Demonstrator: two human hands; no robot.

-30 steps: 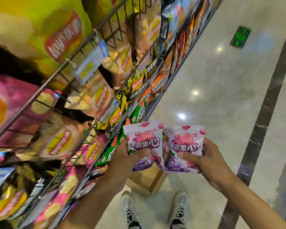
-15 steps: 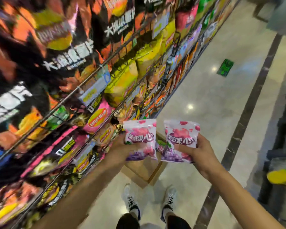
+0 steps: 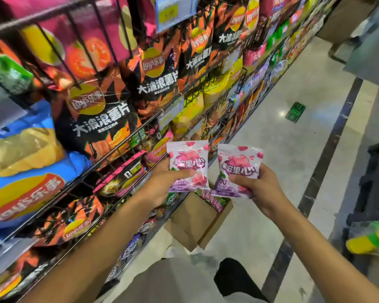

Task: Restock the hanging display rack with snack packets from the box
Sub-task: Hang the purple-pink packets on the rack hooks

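Hands (image 3: 162, 184) raised, each around one packet (image 3: 187, 165)

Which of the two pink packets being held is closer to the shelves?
The packet in the left hand; it is next to the rack, while the other packet is over the floor.

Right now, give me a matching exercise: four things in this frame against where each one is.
Things:
1. left packet
2. right packet
3. cardboard box
4. green floor sticker

Places:
A. on the floor below the hands
B. in the right hand
C. farther down the aisle floor
D. in the left hand

Pairs: 1-D, 2-B, 3-A, 4-C
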